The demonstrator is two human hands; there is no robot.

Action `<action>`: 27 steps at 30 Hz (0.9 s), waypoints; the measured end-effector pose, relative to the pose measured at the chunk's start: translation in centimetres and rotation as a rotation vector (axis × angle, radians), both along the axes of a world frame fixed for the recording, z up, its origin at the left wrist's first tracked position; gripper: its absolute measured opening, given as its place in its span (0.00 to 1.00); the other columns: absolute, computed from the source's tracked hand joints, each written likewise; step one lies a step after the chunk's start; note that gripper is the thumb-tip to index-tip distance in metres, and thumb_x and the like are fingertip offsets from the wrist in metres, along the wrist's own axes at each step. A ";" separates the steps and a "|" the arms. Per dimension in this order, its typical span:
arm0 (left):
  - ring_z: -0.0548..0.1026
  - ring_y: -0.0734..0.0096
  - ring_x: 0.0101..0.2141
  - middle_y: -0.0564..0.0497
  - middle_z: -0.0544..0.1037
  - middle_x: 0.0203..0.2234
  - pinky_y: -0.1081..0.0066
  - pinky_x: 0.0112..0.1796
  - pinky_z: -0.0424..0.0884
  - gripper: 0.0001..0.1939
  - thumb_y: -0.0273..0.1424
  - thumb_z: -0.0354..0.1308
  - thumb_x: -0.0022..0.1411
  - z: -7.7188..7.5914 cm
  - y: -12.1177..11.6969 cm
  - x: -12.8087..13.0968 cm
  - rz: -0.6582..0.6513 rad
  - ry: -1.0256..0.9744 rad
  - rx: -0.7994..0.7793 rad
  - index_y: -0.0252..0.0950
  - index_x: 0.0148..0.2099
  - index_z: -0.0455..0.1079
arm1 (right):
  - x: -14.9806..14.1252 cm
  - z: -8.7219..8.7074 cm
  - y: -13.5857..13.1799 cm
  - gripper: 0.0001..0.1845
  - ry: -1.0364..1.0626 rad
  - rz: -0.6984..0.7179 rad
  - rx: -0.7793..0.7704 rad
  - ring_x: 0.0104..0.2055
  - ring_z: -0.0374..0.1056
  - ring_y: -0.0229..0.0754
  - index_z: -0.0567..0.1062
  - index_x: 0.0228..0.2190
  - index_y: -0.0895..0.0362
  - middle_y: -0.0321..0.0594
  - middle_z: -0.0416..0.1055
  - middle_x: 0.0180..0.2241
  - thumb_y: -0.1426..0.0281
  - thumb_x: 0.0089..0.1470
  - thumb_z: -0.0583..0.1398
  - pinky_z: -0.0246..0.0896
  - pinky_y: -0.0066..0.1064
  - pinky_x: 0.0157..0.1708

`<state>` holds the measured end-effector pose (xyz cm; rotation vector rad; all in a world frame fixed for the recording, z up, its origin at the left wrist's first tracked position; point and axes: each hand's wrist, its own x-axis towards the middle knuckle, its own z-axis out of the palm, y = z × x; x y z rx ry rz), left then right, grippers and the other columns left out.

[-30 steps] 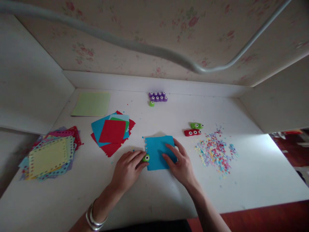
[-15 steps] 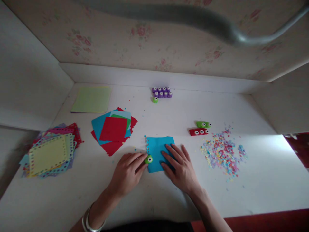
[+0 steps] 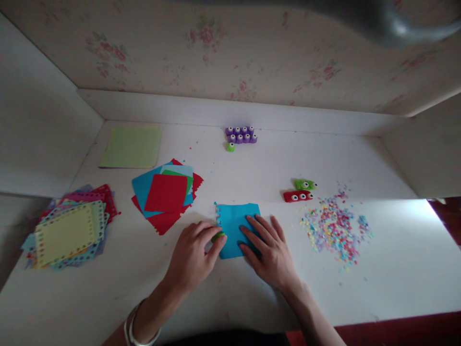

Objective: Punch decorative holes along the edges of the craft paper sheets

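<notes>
A sheet of blue paper [image 3: 234, 221] lies on the white table, with several notches punched along its left edge. My left hand [image 3: 192, 250] grips a small green craft punch [image 3: 217, 236] at that edge, with the thumb over its top; the punch is mostly covered by the fingers. My right hand [image 3: 270, 250] lies flat on the right part of the blue sheet, fingers spread, holding nothing.
Left are punched sheets [image 3: 65, 233], coloured paper [image 3: 167, 192] and a pale green stack [image 3: 131, 146]. Purple punches [image 3: 240, 135] and a green one [image 3: 231, 147] stand behind. Right are red punches [image 3: 298, 196], green punches [image 3: 305, 184] and confetti [image 3: 336, 223].
My left thumb has moved onto the top of the green craft punch, covering its white button. My right hand stays on the blue paper. The view has shifted slightly.
</notes>
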<state>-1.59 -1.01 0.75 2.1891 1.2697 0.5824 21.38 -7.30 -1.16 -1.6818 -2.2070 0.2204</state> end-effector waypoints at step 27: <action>0.77 0.62 0.42 0.50 0.78 0.41 0.62 0.43 0.68 0.10 0.36 0.53 0.70 0.5 0.2 -3.9 0.018 0.265 0.193 0.43 0.47 0.76 | 0.0 -0.2 -0.2 0.21 0.024 -0.023 0.023 0.64 0.60 0.53 0.73 0.55 0.48 0.42 0.66 0.62 0.61 0.62 0.60 0.46 0.59 0.65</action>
